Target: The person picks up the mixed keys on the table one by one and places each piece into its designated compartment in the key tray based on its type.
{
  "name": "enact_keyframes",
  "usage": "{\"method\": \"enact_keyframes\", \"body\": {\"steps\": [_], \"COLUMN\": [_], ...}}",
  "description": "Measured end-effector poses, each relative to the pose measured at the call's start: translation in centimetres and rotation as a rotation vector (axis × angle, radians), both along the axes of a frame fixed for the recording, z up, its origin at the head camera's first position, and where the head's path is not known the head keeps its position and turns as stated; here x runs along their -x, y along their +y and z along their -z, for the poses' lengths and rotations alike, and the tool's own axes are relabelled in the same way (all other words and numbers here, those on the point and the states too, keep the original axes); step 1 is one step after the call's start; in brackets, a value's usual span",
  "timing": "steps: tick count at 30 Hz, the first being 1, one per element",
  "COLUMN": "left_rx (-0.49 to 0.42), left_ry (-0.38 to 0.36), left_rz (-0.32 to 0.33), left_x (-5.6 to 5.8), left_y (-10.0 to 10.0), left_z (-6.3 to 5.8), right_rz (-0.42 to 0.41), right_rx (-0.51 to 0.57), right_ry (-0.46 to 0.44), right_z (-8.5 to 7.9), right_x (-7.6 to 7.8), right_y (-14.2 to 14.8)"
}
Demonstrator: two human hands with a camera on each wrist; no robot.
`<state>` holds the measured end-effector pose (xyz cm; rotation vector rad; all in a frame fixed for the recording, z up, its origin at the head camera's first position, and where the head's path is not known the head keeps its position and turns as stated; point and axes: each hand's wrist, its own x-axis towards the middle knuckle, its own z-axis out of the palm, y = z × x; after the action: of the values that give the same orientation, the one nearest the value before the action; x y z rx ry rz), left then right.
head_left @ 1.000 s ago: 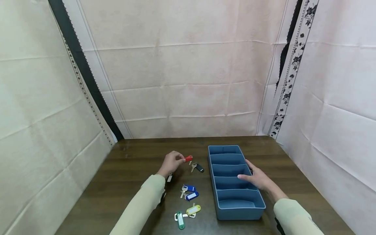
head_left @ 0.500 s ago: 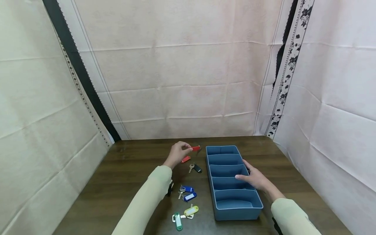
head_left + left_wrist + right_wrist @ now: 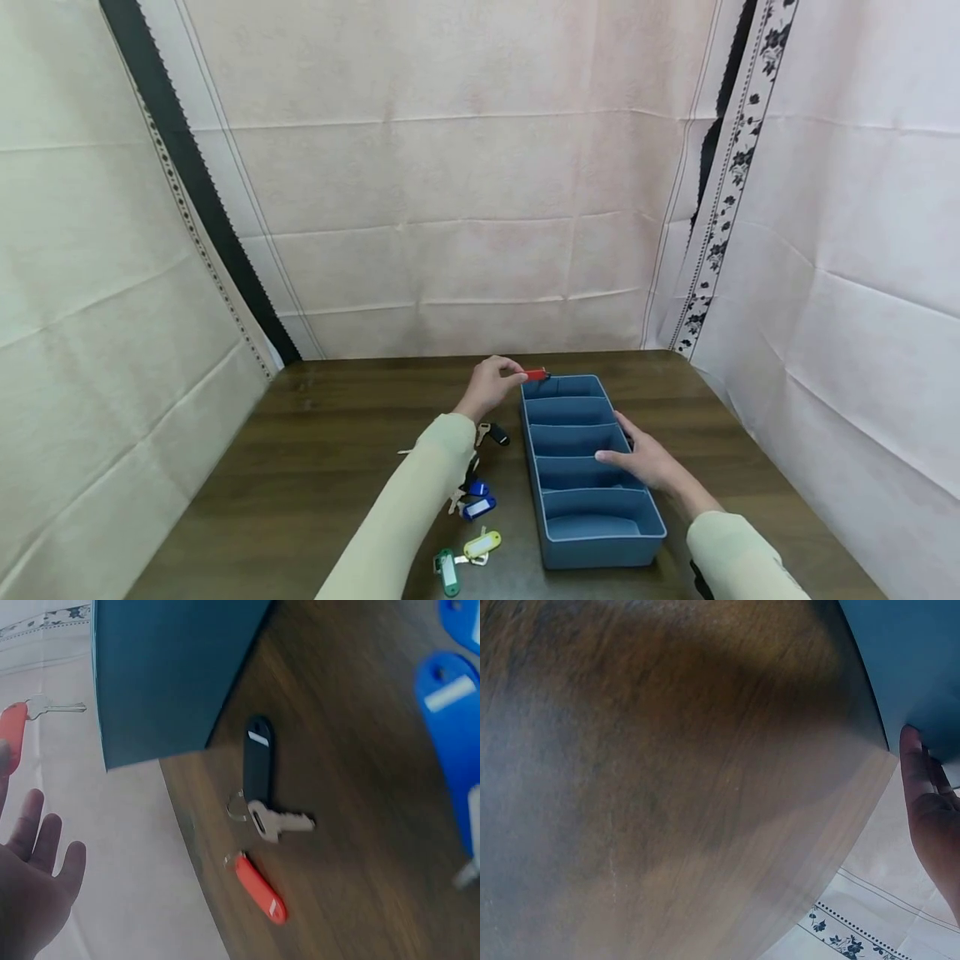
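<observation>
Soft, even light fills the head view, brightening the pale cloth (image 3: 480, 167), warmer at its middle and cooler toward the right. The dark counter (image 3: 240, 492) takes a faint greyish sheen low down, and shade deepens inside the blue tray (image 3: 603, 553). In the left wrist view the near blue tag (image 3: 454, 742) is badly blurred, while the black tag (image 3: 257, 765) looks crisper; the left hand (image 3: 37, 877) is dim against hazy, bluish cloth. The right wrist view is murky: a broad shadow crosses the counter, milky haze veils its left, and the right hand (image 3: 934, 817) sits partly in shade.
</observation>
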<state>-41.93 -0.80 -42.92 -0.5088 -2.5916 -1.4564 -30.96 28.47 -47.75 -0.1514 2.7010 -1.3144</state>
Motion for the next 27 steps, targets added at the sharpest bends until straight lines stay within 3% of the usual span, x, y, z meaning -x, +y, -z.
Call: {"method": "enact_keyframes", "body": {"steps": [5,9,14,20,27], "left_rx": [-0.002,0.041,0.057,0.036,0.014], "left_ry": [-0.017,-0.053,-0.101,-0.107,-0.106], "left_rz": [0.008,0.051,0.090,0.026,0.020], "left_x": [0.8,1.2,1.4,1.9,2.2], "left_y": [1.7,2.3,1.0,-1.2,-2.6], "left_z": [0.4,0.7,0.8,0.4,0.3], "right_rz": [0.015,0.022,0.017,0.013,0.024], "right_rx": [-0.007,-0.013,-0.001,0.004,-0.004], "right_ry": [0.003,-0.001,0.005,0.012,0.012], "right_z": [0.2,0.4,0.3,0.1,0.3], "right_x": [-0.1,0.0,0.2,0.3,-0.1], "right_y": [0.0,0.0,-0.1,-0.3,0.1]}}
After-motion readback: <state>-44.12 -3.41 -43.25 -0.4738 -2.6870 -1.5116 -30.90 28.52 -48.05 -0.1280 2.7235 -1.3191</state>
